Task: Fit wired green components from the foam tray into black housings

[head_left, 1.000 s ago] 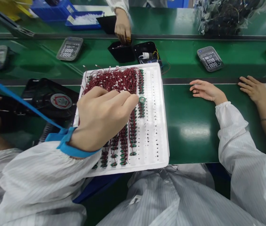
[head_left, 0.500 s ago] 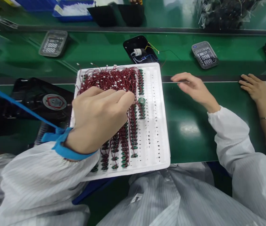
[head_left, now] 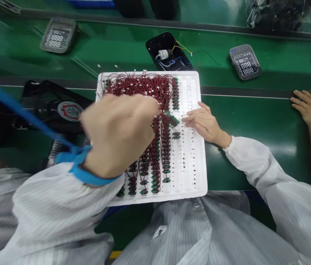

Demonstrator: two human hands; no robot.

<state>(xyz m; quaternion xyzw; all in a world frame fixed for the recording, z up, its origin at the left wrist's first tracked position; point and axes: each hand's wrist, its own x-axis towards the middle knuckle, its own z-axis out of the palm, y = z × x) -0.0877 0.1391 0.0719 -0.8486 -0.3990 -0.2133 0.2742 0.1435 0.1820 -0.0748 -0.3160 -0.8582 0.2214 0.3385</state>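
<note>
A white foam tray (head_left: 190, 158) holds rows of small green circuit boards (head_left: 155, 184) with dark red wires (head_left: 139, 84) ending in white plugs. Above it my left hand (head_left: 121, 130), blurred and wearing a blue wrist strap (head_left: 89, 176), is closed with its fingertips around red wires. A small green circuit board (head_left: 172, 119) hangs tilted at those wires, just right of the knuckles. My right hand (head_left: 203, 123) lies at the tray's right side, fingers stretched out and tips close to that board. Whether they touch it I cannot tell.
Behind the tray lies an open black housing (head_left: 155, 44) with a white cylinder and loose wires. Grey display devices (head_left: 59, 35) sit along the green bench. A black unit (head_left: 47, 106) is on the left. Another person's hand (head_left: 308, 108) rests at the right.
My right hand has moved left from the bench to the tray. The green board by my left hand has tilted and shifted. The view has shifted slightly.
</note>
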